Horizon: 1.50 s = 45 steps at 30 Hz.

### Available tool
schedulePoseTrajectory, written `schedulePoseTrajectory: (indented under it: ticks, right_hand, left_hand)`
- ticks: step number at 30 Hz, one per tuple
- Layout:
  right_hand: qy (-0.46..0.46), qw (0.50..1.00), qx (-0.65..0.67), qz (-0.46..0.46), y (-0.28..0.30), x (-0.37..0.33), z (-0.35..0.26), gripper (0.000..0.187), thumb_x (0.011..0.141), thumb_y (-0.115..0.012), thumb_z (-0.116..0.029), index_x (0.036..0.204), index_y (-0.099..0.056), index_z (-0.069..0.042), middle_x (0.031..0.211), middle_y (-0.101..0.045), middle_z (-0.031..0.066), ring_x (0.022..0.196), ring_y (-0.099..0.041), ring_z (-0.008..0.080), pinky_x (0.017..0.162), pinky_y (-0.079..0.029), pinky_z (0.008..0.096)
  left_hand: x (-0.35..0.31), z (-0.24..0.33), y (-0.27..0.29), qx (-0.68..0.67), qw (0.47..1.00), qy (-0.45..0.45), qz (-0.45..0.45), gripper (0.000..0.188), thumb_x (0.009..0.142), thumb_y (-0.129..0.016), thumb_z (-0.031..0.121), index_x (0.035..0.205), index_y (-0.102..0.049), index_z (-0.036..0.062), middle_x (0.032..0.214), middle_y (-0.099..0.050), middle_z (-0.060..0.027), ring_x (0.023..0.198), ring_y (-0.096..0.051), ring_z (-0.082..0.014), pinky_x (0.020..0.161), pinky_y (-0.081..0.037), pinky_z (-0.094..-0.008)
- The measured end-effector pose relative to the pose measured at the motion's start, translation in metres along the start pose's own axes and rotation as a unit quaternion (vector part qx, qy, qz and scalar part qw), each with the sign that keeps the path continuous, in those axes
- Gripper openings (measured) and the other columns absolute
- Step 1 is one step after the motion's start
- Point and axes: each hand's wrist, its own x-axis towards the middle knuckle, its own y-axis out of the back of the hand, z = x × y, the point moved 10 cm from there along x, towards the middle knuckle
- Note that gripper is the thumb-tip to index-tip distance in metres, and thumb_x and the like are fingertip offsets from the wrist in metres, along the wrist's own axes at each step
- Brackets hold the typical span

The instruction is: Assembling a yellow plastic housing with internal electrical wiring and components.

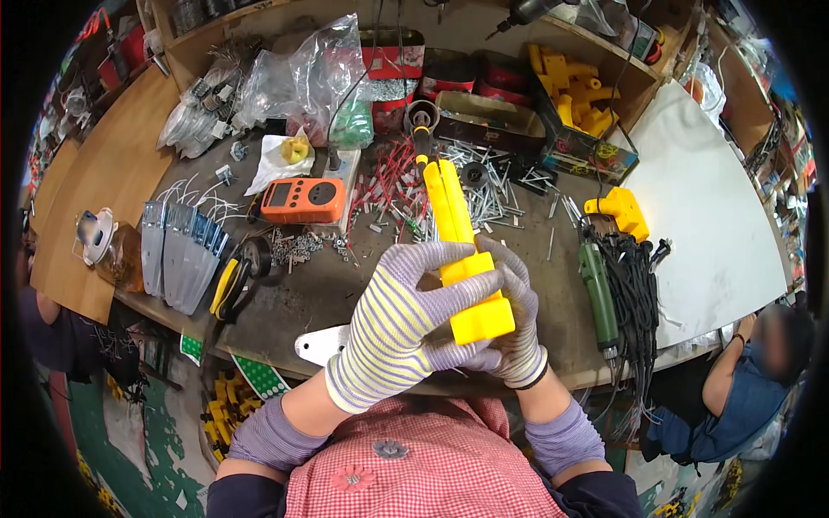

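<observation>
Both my hands wear striped knit gloves and meet around a long yellow plastic casing, held upright over the near part of the workbench. My left hand grips it from the left, thumb and fingers wrapped across its lower block. From the right, my right hand closes on its back side, with most of those fingers hidden behind the casing. A narrow split runs along the casing's upper arm. Just beyond its top end is a yellow-and-black handled tool. Beside my left wrist lies a white flat piece with holes.
Loose screws and red wire pieces cover the bench behind the casing. An orange multimeter lies left; a green electric screwdriver and black cables lie right. A box holds yellow casings. Another person sits at right.
</observation>
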Motion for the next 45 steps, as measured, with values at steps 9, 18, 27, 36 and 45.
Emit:
schedulePoseTrajectory:
  ticks: [9,18,27,36,45]
  right_hand:
    - [0.04,0.977,-0.195,0.073,0.011,-0.004,0.009,0.078,0.079,-0.079,-0.003,0.144,-0.039,-0.022,0.136,-0.04,0.0223,0.117,-0.056,0.0369,0.096,-0.053,0.0428]
    - [0.176,0.966,-0.11,0.155,0.006,-0.01,-0.013,0.053,0.089,-0.068,-0.005,0.134,-0.047,-0.024,0.132,-0.045,0.0167,0.111,-0.058,0.0301,0.09,-0.056,0.0403]
    - [-0.166,0.893,0.377,0.179,0.007,0.003,0.024,0.047,0.072,-0.069,-0.019,0.115,-0.061,-0.001,0.1,-0.064,0.0082,0.094,-0.064,0.0223,0.084,-0.055,0.0347]
    - [-0.16,0.923,0.327,0.123,-0.003,-0.001,0.016,0.064,0.072,-0.073,-0.024,0.13,-0.056,-0.002,0.115,-0.062,0.0107,0.105,-0.062,0.0225,0.094,-0.051,0.0364]
    - [-0.191,0.926,0.308,0.102,-0.006,0.003,0.016,0.054,0.078,-0.07,-0.025,0.125,-0.055,-0.003,0.107,-0.063,0.0101,0.098,-0.064,0.0219,0.089,-0.053,0.0351]
  left_hand:
    - [-0.021,-0.002,-0.029,-0.123,0.992,-0.023,-0.005,0.095,0.064,-0.088,0.019,0.148,-0.045,0.0129,0.145,-0.047,-0.0186,0.131,-0.05,-0.0358,0.111,-0.038,-0.0444]
    - [-0.034,-0.016,-0.04,-0.276,0.951,0.084,0.111,0.102,0.075,-0.078,0.007,0.158,-0.019,0.0089,0.154,-0.038,-0.0178,0.14,-0.043,-0.0322,0.114,-0.036,-0.0404]
    - [-0.028,-0.004,-0.037,-0.277,0.958,0.066,-0.014,0.104,0.07,-0.088,0.015,0.155,-0.029,0.0086,0.156,-0.038,-0.0139,0.142,-0.042,-0.0307,0.113,-0.036,-0.0396]
    - [-0.021,0.003,-0.035,-0.347,0.936,-0.016,-0.058,0.113,0.066,-0.089,0.04,0.156,-0.026,0.0152,0.148,-0.037,-0.0122,0.143,-0.033,-0.0289,0.117,-0.03,-0.0414]
    - [-0.025,-0.004,-0.037,-0.42,0.905,0.022,-0.057,0.104,0.064,-0.085,0.021,0.153,-0.032,0.0124,0.151,-0.031,-0.0151,0.146,-0.029,-0.0334,0.117,-0.03,-0.0427]
